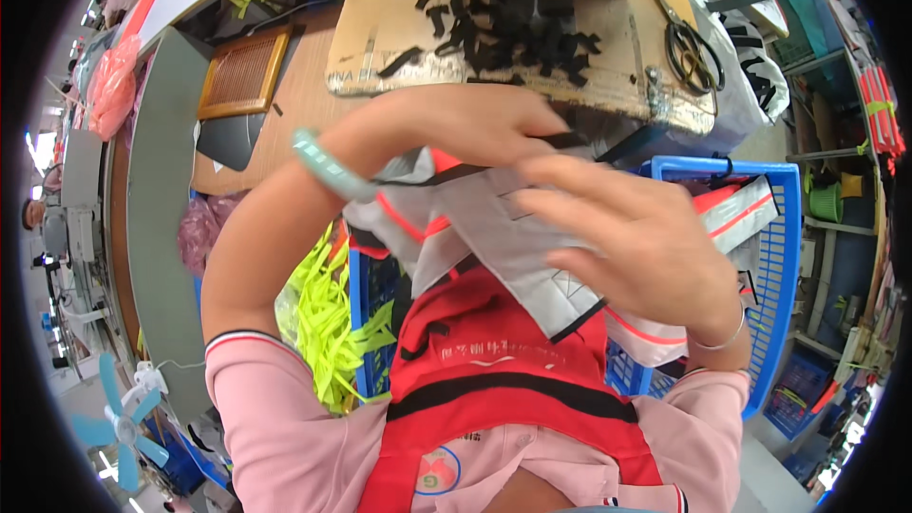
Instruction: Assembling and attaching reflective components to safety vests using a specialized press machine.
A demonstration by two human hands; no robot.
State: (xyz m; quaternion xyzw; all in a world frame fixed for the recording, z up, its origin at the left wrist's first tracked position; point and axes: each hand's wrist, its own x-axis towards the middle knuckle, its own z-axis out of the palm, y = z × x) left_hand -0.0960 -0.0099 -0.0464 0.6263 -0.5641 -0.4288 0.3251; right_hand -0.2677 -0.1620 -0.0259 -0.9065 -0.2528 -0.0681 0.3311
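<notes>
A grey reflective strap with black edging and a stitched box near its end hangs in front of my red apron. More grey strips with bright red-orange lines bunch up behind it. My left hand, a pale green bangle on its wrist, is closed at the upper end of the strap, by a black strip; its fingertips are partly hidden. Over the strap's right side is my right hand, blurred by motion, its fingers stretched and apart. Whether it touches the fabric is unclear.
Ahead, a worn board carries scattered black strip pieces and black-handled scissors. A blue basket holding grey-red strips stands right. Neon yellow strips lie left. Further left are a wood-framed beaded mat and a fan.
</notes>
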